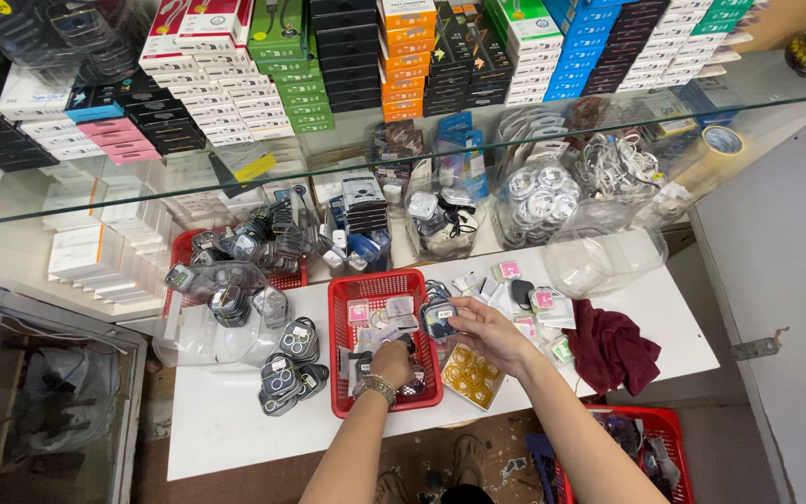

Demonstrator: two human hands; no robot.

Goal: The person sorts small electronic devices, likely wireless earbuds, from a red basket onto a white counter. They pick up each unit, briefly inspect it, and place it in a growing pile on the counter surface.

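Over the red basket [340, 347] a small dark packet [439, 319] is pinched at its edges by the right hand [489, 333]; it is judged light, stiff, slippery. Left hand [392, 359] is curled inside the basket, its hold unclear.

Red plastic basket [340, 322]: rectangular, slatted walls, upright on the white table, holding small clear packets; 1 small clear square case [439, 319] with dark contents, held just above its right rim.
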